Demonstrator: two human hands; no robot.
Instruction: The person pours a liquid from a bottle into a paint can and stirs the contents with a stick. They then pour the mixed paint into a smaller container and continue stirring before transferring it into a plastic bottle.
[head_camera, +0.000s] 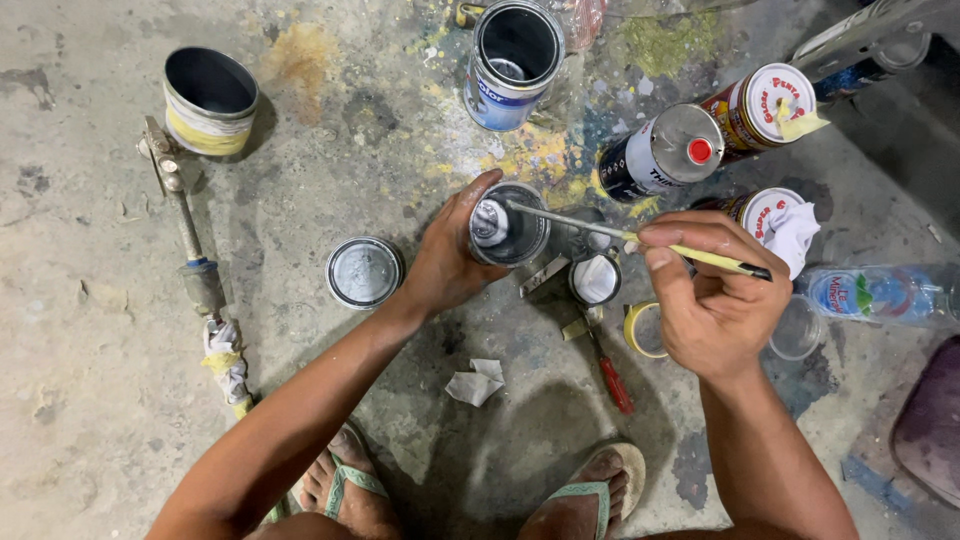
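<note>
Floor: stained concrete floor (90, 330), splashed with yellow and blue paint toward twelve o'clock.
Small tin: open paint tin (510, 225) at the centre, grey paint inside.
Left hand: left hand (450, 255) wraps the tin from its nine o'clock side, grip clenched on the wall.
Right hand: right hand (710, 295) at three o'clock of the tin, grip pinching a thin yellow-handled stick (640, 238) whose far end reaches into the tin.
Lid: round lid (364, 271) lies flat at nine o'clock of the left hand, just beside the wrist.
Other cans: empty yellow-banded can (209, 100) at ten o'clock; tall open blue-and-white can (512, 62) at twelve; three capped tins (690, 150) at two.
Tape: yellow tape roll (640, 330) just beside the right hand.
Screwdriver: red-handled screwdriver (610, 375) at five o'clock of the tin.
Bottle: plastic bottle (880, 293) lying at three o'clock.
Feet: sandals (590, 490) at six o'clock.
</note>
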